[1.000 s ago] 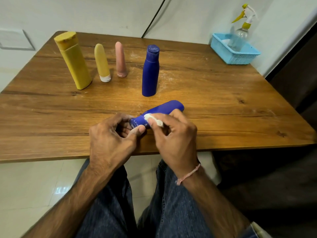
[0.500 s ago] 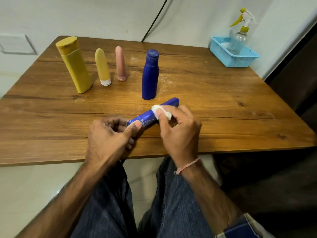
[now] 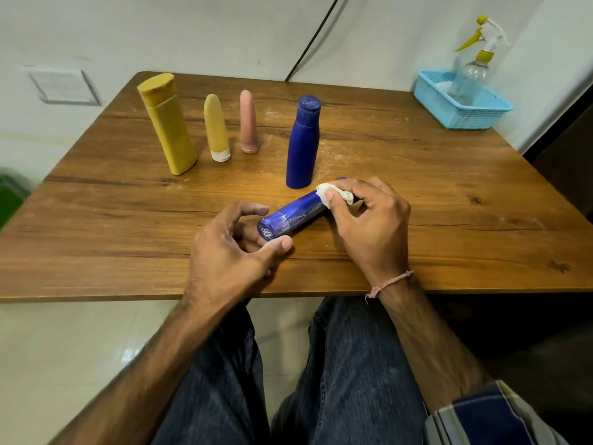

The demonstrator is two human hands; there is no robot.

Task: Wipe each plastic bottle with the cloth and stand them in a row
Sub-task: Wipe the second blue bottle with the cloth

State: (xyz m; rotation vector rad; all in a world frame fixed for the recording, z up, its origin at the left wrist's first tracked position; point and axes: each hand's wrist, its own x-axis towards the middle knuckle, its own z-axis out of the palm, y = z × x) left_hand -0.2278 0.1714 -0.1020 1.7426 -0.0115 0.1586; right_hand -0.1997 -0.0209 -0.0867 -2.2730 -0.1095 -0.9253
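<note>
Nearest the viewer, two bare forearms reach out over denim-clad knees to the near edge of the wooden tabletop [image 3: 96, 220]. The left hand [image 3: 231, 248] is turned palm inward, its grip closed on the near, capped end of a blue bottle [image 3: 290, 216]: the thumb presses the end from the near side and the curled fingers back it from the left, while the index finger arches loosely above. That bottle lies tilted, running from the left hand up and to the right, its side scuffed with pale marks; whether it touches the wood along its length is hard to tell. The right hand [image 3: 369, 220], wearing a thread band at the wrist, comes over the bottle's far end with knuckles up, its grip pinched on a small crumpled white cloth [image 3: 333, 192] held against the bottle's upper side. Just beyond, a second blue bottle [image 3: 303, 146] stands upright. To its left, farther back, stand a slim pink bottle [image 3: 248, 123], a small yellow bottle [image 3: 216, 130] with a white base, and a large yellow bottle [image 3: 168, 126], in a row. At the far right corner a blue basket [image 3: 462, 114] holds a clear spray bottle [image 3: 471, 69].
</note>
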